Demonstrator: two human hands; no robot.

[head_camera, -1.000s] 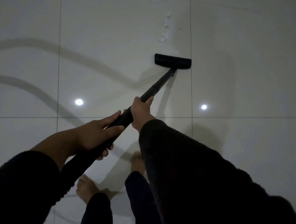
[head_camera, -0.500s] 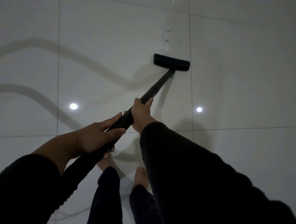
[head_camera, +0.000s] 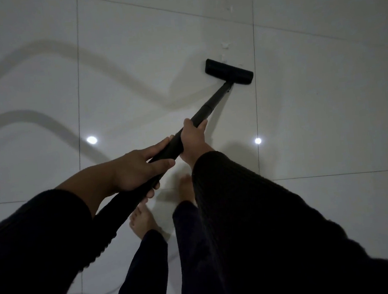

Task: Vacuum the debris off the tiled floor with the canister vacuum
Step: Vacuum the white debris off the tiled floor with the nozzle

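You grasp the wand (head_camera: 183,143) with both the left hand (head_camera: 134,168) and right hand (head_camera: 193,138), steering the nozzle (head_camera: 228,71) toward debris (head_camera: 225,45) just beyond.

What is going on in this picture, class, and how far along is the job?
A person is vacuuming a pale tiled floor, both hands on the black vacuum wand. The right hand grips further down the wand, the left hand nearer the hose end. The flat floor head rests on a tile, just short of small white debris. More specks lie beyond the next grout line, so the job is unfinished. The canister itself is out of view.
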